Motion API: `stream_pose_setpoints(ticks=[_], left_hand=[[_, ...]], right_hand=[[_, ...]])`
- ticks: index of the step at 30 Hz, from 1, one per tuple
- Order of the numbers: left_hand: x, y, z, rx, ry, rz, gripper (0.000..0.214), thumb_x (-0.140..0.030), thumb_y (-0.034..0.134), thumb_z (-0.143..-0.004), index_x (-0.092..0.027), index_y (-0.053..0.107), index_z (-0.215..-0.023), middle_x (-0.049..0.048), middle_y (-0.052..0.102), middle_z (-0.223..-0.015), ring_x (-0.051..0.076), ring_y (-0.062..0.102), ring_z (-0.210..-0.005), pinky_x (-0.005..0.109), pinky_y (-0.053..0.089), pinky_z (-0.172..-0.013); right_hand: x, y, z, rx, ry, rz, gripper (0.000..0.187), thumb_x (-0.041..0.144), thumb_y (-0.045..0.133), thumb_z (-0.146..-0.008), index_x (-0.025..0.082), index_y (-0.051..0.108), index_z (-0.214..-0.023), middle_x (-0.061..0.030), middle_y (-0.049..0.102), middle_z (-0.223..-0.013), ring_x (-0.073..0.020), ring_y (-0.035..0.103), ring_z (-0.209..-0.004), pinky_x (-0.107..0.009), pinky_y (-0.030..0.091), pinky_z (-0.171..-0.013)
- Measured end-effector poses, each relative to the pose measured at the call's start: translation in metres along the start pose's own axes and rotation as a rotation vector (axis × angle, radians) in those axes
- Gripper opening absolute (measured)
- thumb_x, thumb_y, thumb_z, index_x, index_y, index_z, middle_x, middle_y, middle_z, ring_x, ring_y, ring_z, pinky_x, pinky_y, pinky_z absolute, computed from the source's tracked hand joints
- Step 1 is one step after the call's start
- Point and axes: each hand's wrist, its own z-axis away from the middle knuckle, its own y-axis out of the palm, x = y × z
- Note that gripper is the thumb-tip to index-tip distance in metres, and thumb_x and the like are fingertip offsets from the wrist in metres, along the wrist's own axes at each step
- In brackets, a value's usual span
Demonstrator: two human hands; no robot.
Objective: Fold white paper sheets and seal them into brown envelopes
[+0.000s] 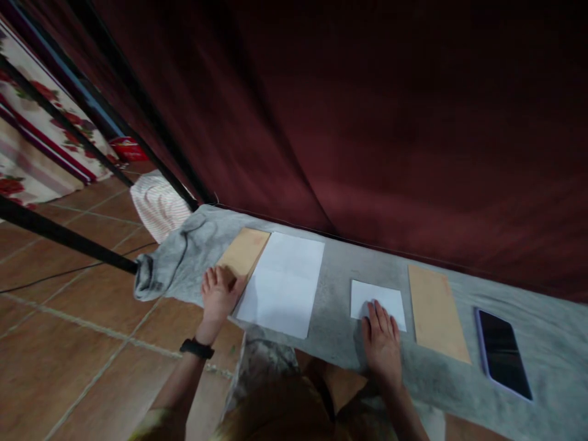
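Two hands lie flat, fingers open: left hand [219,295] on the board [244,250], right hand [382,344] on the small sheet [377,295] near the front edge; pushing could slide the loose cloth [334,309] beneath.

The single head-worn camera looks forward and down from close above the near edge of the grey cloth-covered surface [331,306]. It faces a dark red curtain [367,122] hanging along the far side, and the view is tilted.

home room, terracotta floor tiles [68,343], floral bedding [27,153], maroon curtain [367,122], grey-clothed table [331,318]
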Motion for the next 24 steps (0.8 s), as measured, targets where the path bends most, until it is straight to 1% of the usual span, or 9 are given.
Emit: stream_pose_setpoints(ticks=[2,5,8,11,13,15,19,22,24], left_hand=[[0.011,-0.004,-0.009,0.102,-0.029,-0.021,0.076,-0.058,0.054,-0.088,-0.007,0.043,-0.144,0.0286,0.050,-0.144,0.043,0.044,-0.138,0.055,0.039,-0.107],[0.016,-0.011,-0.016,0.205,-0.050,-0.056,0.085,-0.066,0.057,-0.082,-0.008,0.044,-0.142,0.0280,0.054,-0.137,0.043,0.051,-0.128,0.052,0.042,-0.101],[0.015,-0.016,-0.025,0.227,-0.067,-0.126,0.098,-0.071,0.059,-0.078,-0.005,0.038,-0.147,0.0295,0.055,-0.132,0.046,0.052,-0.124,0.054,0.042,-0.098],[0.014,-0.020,-0.034,0.232,-0.098,-0.173,0.099,-0.070,0.062,-0.077,-0.005,0.038,-0.147,0.0295,0.055,-0.130,0.046,0.052,-0.123,0.053,0.041,-0.097],[0.015,-0.023,-0.038,0.238,-0.113,-0.175,0.092,-0.068,0.064,-0.076,-0.005,0.046,-0.141,0.0293,0.055,-0.128,0.046,0.053,-0.122,0.051,0.041,-0.097],[0.017,-0.026,-0.039,0.203,-0.095,-0.184,0.082,-0.065,0.065,-0.077,-0.006,0.054,-0.132,0.0283,0.056,-0.126,0.045,0.054,-0.121,0.050,0.042,-0.096],[0.017,-0.032,-0.041,0.105,-0.049,-0.212,0.062,-0.053,0.059,-0.083,-0.007,0.057,-0.124,0.0254,0.060,-0.121,0.041,0.058,-0.115,0.046,0.045,-0.093],[0.016,-0.039,-0.042,0.148,-0.071,-0.179,0.049,-0.043,0.048,-0.091,-0.008,0.057,-0.123,0.0222,0.068,-0.108,0.037,0.065,-0.102,0.043,0.048,-0.084],[0.015,-0.048,-0.042,0.169,-0.088,-0.151,0.046,-0.042,0.041,-0.095,-0.008,0.057,-0.122,0.0217,0.070,-0.099,0.038,0.067,-0.093,0.043,0.048,-0.077]], right_hand=[[-0.001,0.000,-0.001,-0.003,-0.004,0.009,0.052,0.038,0.030,-0.105,0.017,0.040,-0.152,-0.0164,0.048,-0.154,-0.0297,0.042,-0.143,-0.057,0.029,-0.118],[-0.002,0.000,-0.001,-0.004,-0.012,0.014,0.052,0.037,0.030,-0.105,0.018,0.040,-0.152,-0.0160,0.048,-0.154,-0.0299,0.043,-0.142,-0.057,0.029,-0.118],[-0.002,0.001,0.001,-0.005,-0.014,0.013,0.052,0.037,0.030,-0.105,0.018,0.040,-0.152,-0.0160,0.047,-0.155,-0.0298,0.043,-0.142,-0.057,0.028,-0.118],[-0.002,0.002,0.001,-0.008,-0.012,0.007,0.051,0.038,0.030,-0.106,0.018,0.041,-0.152,-0.0161,0.047,-0.155,-0.0297,0.043,-0.142,-0.056,0.028,-0.118],[-0.002,0.002,0.001,-0.011,-0.011,0.002,0.051,0.038,0.030,-0.106,0.018,0.041,-0.151,-0.0163,0.048,-0.154,-0.0298,0.043,-0.143,-0.056,0.028,-0.118],[-0.002,0.002,0.001,-0.015,-0.008,-0.006,0.052,0.039,0.030,-0.106,0.018,0.041,-0.152,-0.0163,0.048,-0.154,-0.0300,0.043,-0.143,-0.056,0.028,-0.118],[-0.001,0.002,0.000,-0.022,-0.002,-0.019,0.051,0.039,0.030,-0.106,0.019,0.040,-0.152,-0.0156,0.048,-0.154,-0.0297,0.043,-0.143,-0.056,0.028,-0.118],[-0.001,0.002,-0.001,-0.031,-0.003,-0.013,0.050,0.039,0.030,-0.106,0.019,0.041,-0.151,-0.0156,0.050,-0.152,-0.0290,0.043,-0.142,-0.055,0.028,-0.118],[-0.001,0.002,-0.001,-0.034,-0.008,-0.009,0.050,0.038,0.030,-0.106,0.018,0.042,-0.151,-0.0158,0.050,-0.152,-0.0286,0.043,-0.142,-0.055,0.028,-0.118]])
